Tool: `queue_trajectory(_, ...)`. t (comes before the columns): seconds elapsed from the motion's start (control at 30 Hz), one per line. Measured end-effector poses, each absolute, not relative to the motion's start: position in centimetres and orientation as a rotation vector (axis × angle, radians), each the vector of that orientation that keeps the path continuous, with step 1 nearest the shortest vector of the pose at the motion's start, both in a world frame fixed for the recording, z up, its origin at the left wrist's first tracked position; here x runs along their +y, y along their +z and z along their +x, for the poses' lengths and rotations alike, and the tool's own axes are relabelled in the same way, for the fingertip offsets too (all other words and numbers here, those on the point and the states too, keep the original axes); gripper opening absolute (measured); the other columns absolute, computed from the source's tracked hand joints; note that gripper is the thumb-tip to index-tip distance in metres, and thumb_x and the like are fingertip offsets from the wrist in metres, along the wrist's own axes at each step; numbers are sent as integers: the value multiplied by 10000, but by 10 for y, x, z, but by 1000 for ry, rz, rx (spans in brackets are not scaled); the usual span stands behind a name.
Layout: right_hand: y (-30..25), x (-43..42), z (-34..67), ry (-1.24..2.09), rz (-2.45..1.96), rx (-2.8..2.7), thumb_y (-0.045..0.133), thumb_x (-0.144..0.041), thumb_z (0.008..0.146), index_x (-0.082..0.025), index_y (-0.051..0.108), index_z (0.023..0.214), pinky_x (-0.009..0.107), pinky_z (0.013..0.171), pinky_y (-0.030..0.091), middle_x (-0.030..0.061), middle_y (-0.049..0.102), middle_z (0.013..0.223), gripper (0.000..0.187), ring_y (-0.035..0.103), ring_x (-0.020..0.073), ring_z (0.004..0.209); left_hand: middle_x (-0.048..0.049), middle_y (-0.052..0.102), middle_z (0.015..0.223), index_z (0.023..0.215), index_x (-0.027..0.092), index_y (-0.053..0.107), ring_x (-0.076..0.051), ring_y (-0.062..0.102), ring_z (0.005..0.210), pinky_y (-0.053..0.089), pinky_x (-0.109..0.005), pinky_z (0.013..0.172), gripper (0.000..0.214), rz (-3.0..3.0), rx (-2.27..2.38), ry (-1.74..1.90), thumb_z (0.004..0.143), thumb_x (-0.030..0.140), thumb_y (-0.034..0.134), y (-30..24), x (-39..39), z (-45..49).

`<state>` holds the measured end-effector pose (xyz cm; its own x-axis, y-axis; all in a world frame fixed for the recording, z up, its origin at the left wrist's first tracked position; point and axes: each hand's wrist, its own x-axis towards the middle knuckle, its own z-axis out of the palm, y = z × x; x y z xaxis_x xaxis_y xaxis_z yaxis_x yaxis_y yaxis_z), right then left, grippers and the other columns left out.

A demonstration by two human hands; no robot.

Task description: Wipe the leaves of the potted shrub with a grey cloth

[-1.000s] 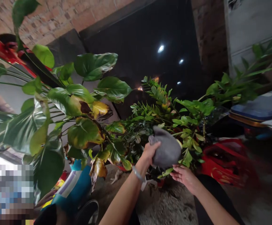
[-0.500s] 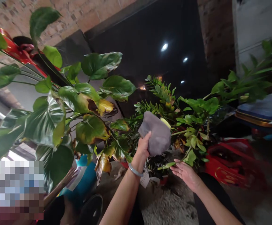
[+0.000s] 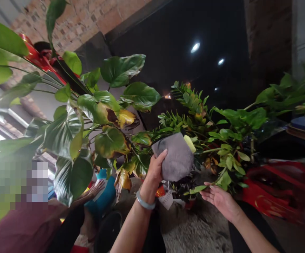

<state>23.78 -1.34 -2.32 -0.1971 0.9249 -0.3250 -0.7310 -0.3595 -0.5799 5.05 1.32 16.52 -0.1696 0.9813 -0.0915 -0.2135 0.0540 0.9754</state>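
Note:
My left hand (image 3: 155, 169) grips a grey cloth (image 3: 175, 157) and holds it against a leafy stem of the small-leaved potted plant (image 3: 207, 130). A yellowish leaf (image 3: 189, 143) shows at the cloth's upper right edge. My right hand (image 3: 220, 198) lies palm up and open just under a green leaf (image 3: 197, 189) at the plant's lower edge, touching its tip. A pale bracelet (image 3: 144, 203) circles my left wrist.
A big-leaved plant (image 3: 89, 116) with yellow-brown patches fills the left. A seated person (image 3: 31, 225) in a dark red top is at the lower left, a hand (image 3: 95, 188) near a teal pot (image 3: 107, 191). Red objects (image 3: 278, 193) sit at the right, a dark glossy panel (image 3: 194, 45) behind, gravelly ground (image 3: 189, 232) below.
My left hand has lifted the grey cloth up along the stem and turned it. My right hand has shifted slightly right under the leaf. The view has swung right, bringing the seated person in.

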Motion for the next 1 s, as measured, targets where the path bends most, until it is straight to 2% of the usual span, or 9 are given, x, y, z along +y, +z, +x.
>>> queue_trajectory(0.17,-25,-14,234,1788,-774,-347,782,-342,518,-216,708,721,495,887,444,59,713,672,250,677,292,753,-23,671,633,710,156,682,-187,602,591,484,-308,599,330,870,1399,1152,434,297,795,108,-17,48)
queue_trajectory(0.3,-27,-13,237,1787,-769,-349,782,-357,520,-216,719,737,502,883,442,77,731,708,266,678,296,752,14,635,551,579,188,658,-161,571,545,450,-270,539,181,911,1464,1120,427,216,752,105,-56,30)
queue_trajectory(0.5,-22,-11,235,1811,-758,-317,794,-339,503,-214,729,717,460,865,463,73,735,689,256,677,268,743,9,694,718,848,197,658,-180,643,651,493,-267,596,379,864,1461,1724,513,310,794,172,-32,2)
queue_trajectory(0.57,-22,-10,233,1812,-759,-316,796,-335,500,-213,731,719,451,854,471,69,733,679,258,677,264,735,4,702,748,875,193,652,-173,647,661,504,-270,617,397,807,1408,1817,522,309,792,179,-17,0)
queue_trajectory(0.63,-24,-9,232,1808,-762,-321,797,-330,497,-214,731,717,448,844,479,66,735,681,257,680,265,734,-11,701,730,835,172,661,-179,639,641,508,-287,619,401,803,1387,1698,483,300,805,166,-12,3)
queue_trajectory(0.73,-26,-11,234,1801,-765,-331,802,-329,485,-214,730,712,440,814,493,66,737,684,264,684,271,736,-40,687,647,713,130,686,-203,623,607,493,-305,603,390,889,1431,1293,398,299,841,123,-28,9)
queue_trajectory(0.83,-27,-13,238,1807,-777,-338,808,-330,480,-212,735,726,421,760,510,73,744,698,282,685,270,720,-53,702,663,714,115,721,-212,630,624,493,-309,636,416,960,1348,1027,405,355,861,92,-57,7)
queue_trajectory(0.93,-26,-13,243,1826,-789,-344,815,-329,475,-207,737,728,388,716,523,78,743,693,292,688,260,709,-57,701,651,733,102,726,-204,635,605,498,-292,615,426,952,1320,1126,435,372,866,105,-68,-6)
queue_trajectory(1.0,-25,-13,243,1838,-797,-338,819,-331,466,-202,736,724,370,704,530,77,738,677,301,688,253,708,-59,715,699,824,114,719,-207,651,624,507,-286,603,414,904,1327,1341,517,364,839,132,-60,-19)
